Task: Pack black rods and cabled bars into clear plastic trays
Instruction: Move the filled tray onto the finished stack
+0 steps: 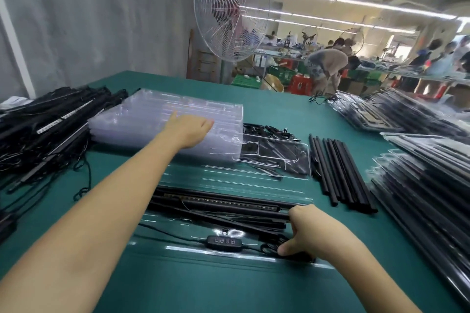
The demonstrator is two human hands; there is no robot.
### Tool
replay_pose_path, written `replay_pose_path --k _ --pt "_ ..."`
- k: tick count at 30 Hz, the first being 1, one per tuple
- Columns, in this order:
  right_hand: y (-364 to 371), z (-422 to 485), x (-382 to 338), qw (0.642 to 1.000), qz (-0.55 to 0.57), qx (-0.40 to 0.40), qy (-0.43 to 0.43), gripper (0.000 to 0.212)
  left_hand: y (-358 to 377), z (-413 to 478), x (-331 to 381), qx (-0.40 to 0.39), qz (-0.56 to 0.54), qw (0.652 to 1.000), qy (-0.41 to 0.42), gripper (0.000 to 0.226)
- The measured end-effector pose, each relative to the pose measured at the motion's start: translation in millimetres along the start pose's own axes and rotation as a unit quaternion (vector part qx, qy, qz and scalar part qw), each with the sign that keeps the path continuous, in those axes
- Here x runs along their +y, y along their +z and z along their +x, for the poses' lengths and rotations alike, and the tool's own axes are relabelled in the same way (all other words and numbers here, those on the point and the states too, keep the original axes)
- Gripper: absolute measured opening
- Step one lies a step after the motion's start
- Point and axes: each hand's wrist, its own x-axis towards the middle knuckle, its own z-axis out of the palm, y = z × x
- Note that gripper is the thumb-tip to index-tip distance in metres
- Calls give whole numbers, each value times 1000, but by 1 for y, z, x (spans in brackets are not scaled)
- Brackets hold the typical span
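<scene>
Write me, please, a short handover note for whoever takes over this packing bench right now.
Left hand: rests on the stack of empty trays; grip unclear.
Right hand: fingers curl over the ends of the black rods in the near tray, thumb on the coiled cable.
Supplies: cabled bars piled far left, loose rods right of centre.
Done: packed trays stacked on the right; near tray also holds a bar and the controller.
To do: seat these, then fill more trays.

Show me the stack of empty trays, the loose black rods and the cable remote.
stack of empty trays (137, 114): head view, top tray's surface.
loose black rods (338, 173): head view, middle of the bundle.
cable remote (223, 242): head view, its button face.
</scene>
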Motion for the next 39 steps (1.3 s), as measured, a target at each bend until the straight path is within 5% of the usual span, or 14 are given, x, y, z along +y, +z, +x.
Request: replay_pose_path --k 5,10,14,17,21,24,26,31,33,35,37,39 --pt "2 -2 2 1000 8 7 5 51 -35 -32 15 193 -85 977 36 54" --pt "20 -9 -5 999 -37 36 -17 46 -54 -97 23 48 -1 999 5 55" --pt "43 -21 -6 989 -21 139 -35 40 -31 -136 19 -78 -108 986 103 23" --pt "53 -35 1 977 25 203 -63 31 2 -153 16 -174 -112 960 188 53" --pt "54 -54 6 951 30 288 -110 65 34 -166 18 -198 -90 951 220 56" --pt "61 -69 17 960 29 248 -126 47 40 -167 15 -196 -104 950 217 54" --pt "67 -73 29 931 57 344 -110 7 43 -169 16 -194 -114 950 216 49" --pt "58 -77 53 875 246 416 27 30 49 -175 17 -179 -72 959 207 40" --pt "48 -70 64 883 251 385 99 41 52 -177 19 -160 -39 965 205 46" --pt "40 -57 70 918 273 224 178 46 53 -179 20 -153 -18 967 202 48" --pt "38 -46 72 934 295 83 186 49 54 -180 20 -149 -3 968 203 49" --pt "40 -36 74 937 309 48 155 45 54 -181 20 -141 6 969 201 48"
